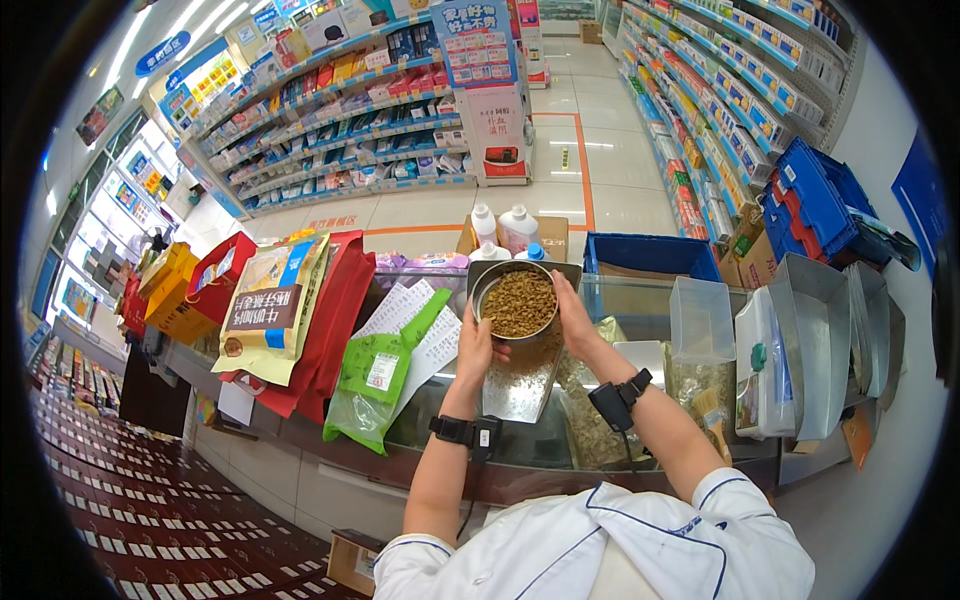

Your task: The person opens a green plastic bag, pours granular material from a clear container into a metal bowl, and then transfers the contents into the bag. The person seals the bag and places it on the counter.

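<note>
Between my two hands is a round metal bowl (480, 279) filled with brown dried granules or seeds (519, 303). My left hand (475, 346) grips its lower left side, thumb at the rim and fingers beneath. My right hand (574, 315) holds the right side. Under the bowl lies a metal scoop tray (517, 401) with brown powdery residue on its surface. Left of it, a green and clear plastic bag (382, 367) rests partly over printed paper sheets (427, 337). To the right, clear bags of dried plant material (600, 427) lie by my right forearm.
White plastic bottles (517, 229) stand behind the bowl. A blue crate (652, 255), a translucent plastic box (703, 319), a lidded white box (761, 375) and metal scoop trays (810, 337) line the right. Food packages (274, 307) stand left. A brush (711, 420) lies near the counter's front edge.
</note>
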### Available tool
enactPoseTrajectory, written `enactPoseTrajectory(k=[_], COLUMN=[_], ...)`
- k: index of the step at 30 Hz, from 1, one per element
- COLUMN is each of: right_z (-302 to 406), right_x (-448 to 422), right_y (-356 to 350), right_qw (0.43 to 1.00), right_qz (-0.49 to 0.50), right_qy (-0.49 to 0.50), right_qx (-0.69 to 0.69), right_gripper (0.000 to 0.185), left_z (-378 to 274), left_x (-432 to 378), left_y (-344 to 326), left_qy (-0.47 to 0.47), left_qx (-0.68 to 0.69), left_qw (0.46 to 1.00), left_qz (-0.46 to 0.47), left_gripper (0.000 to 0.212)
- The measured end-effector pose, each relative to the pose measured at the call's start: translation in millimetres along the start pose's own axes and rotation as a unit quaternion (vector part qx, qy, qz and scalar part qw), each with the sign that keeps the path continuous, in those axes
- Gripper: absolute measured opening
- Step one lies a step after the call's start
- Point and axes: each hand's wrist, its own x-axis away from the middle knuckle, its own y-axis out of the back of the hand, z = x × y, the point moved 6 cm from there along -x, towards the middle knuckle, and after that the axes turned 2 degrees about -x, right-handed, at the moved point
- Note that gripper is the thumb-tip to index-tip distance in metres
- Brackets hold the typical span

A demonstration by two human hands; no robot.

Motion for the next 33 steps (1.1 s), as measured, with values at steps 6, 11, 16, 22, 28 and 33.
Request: enactPoseTrajectory(k=[6, 11, 16, 22, 28, 33], right_z=[3, 0, -3, -8, -8, -16], right_x=[-5, -3, -6, -5, -5, -13], right_y=[8, 17, 13, 13, 8, 24], right_qw=[1.0, 0.995, 0.997, 0.998, 0.998, 0.998], right_qz=[-0.008, -0.103, -0.075, -0.069, -0.049, -0.058], right_qy=[-0.007, 0.01, 0.018, 0.001, -0.037, -0.003], right_qx=[-0.001, 0.007, -0.012, -0.004, -0.017, 0.034], right_gripper=[0.071, 0.069, 0.065, 0.068, 0.069, 0.062], left_z=[3, 0, -4, -7, -9, 2], left_x=[0, 2, 3, 5, 5, 4], left_y=[1, 3, 4, 9, 11, 5], left_qy=[-0.015, -0.015, -0.03, -0.038, -0.043, -0.014], left_qx=[-0.023, -0.021, -0.029, -0.082, -0.12, -0.101], left_qw=[0.999, 0.999, 0.998, 0.994, 0.99, 0.994], left_qz=[-0.042, -0.045, -0.047, -0.06, -0.065, -0.033], left_gripper=[0.042, 0.041, 0.039, 0.042, 0.041, 0.043])
